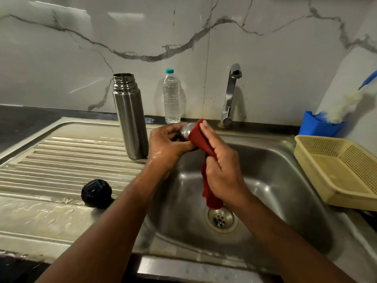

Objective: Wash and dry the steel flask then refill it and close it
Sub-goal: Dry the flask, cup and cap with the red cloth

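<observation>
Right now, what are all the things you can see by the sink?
flask: one, steel, open, upright on the drainboard
cup: one, steel, in the left hand over the sink
cloth: one, red, against the cup
stopper: one, black, on the drainboard
bottle: one, clear, teal cap, by the wall
tap: one, chrome, behind the sink
sink: one, steel
basket: one, yellow, right of the sink
holder: one, blue, behind the basket
brush: one, pale, blue handle, in the holder
left hand: grips the cup
right hand: holds the cloth
</observation>
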The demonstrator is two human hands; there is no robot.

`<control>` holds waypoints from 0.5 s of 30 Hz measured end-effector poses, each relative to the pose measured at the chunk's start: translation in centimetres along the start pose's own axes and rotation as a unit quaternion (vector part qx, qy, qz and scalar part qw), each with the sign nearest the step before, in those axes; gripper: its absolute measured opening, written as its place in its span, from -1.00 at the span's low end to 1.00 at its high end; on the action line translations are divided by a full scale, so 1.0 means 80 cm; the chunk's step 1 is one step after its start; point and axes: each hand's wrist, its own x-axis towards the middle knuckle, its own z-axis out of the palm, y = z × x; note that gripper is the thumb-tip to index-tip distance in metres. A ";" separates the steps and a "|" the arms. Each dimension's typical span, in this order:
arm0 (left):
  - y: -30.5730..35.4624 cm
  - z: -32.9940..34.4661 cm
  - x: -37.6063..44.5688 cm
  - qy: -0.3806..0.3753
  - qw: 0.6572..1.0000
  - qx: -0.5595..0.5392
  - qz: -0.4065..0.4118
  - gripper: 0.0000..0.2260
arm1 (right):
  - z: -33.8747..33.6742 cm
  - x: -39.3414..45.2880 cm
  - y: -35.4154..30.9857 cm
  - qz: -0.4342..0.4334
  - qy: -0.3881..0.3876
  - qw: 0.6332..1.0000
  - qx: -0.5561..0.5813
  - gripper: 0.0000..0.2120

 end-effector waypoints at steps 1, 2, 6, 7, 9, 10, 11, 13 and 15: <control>0.003 0.001 -0.003 -0.020 1.000 -0.001 0.008 -0.48 | -0.004 0.006 0.004 0.018 0.008 1.000 0.005 -0.26; 0.006 0.006 -0.007 -0.045 0.999 0.000 0.019 -0.46 | -0.008 0.010 0.007 0.052 0.020 0.998 0.022 -0.29; 0.001 0.018 -0.010 -0.070 0.997 0.016 0.031 -0.43 | -0.022 0.012 0.011 0.099 0.027 0.994 0.031 -0.37; -0.002 0.013 -0.006 -0.048 0.999 0.014 0.022 -0.45 | -0.018 0.007 0.004 0.085 0.008 0.996 0.022 -0.33; -0.005 0.000 0.003 -0.003 1.000 0.013 0.014 -0.46 | -0.006 -0.003 -0.007 0.047 -0.039 0.998 0.007 -0.29; -0.005 -0.004 0.003 0.003 1.000 0.011 0.019 -0.46 | -0.002 -0.004 -0.009 0.036 -0.049 0.998 0.006 -0.28; -0.002 -0.005 0.002 -0.003 1.000 0.011 0.025 -0.45 | -0.001 0.000 -0.007 0.038 -0.045 0.998 0.008 -0.27; 0.004 0.002 -0.005 -0.048 0.997 0.030 0.049 -0.43 | -0.010 0.011 -0.001 0.088 -0.015 0.996 0.030 -0.28; 0.003 0.012 -0.011 -0.086 0.991 0.065 0.075 -0.42 | -0.021 0.018 0.006 0.132 -0.003 0.990 0.057 -0.31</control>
